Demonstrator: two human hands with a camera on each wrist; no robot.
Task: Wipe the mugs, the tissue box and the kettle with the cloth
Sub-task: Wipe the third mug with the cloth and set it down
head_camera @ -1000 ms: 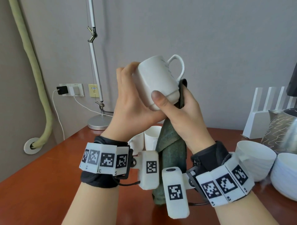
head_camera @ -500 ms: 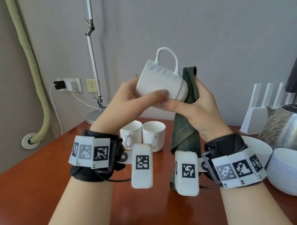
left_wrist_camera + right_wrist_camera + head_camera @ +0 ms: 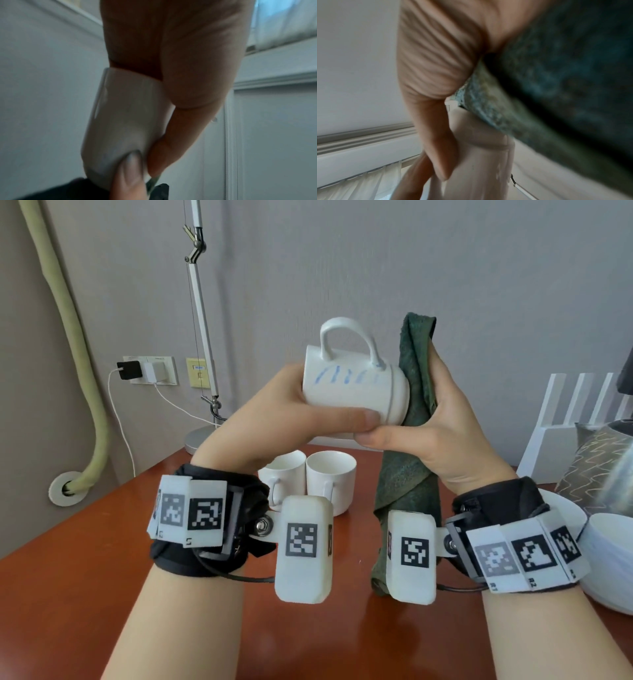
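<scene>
The left hand (image 3: 274,412) is wrapped around a white mug (image 3: 352,388) held on its side above the worktop (image 3: 85,594), handle at 12 o'clock, faint blue strokes on its wall too blurred to read. The right hand (image 3: 442,433) clutches the green cloth (image 3: 416,392) against the mug's base at 3 o'clock. Two more mugs (image 3: 308,481) stand below at 6 o'clock; wrist tags read "R1" and "R2".

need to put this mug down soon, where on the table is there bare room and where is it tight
Bare wood shows on the table left of the two mugs out to the left edge, and along the near edge under both forearms. The right side is crowded: bowls and the kettle stand there, and the cloth hangs between them and the mugs.
</scene>
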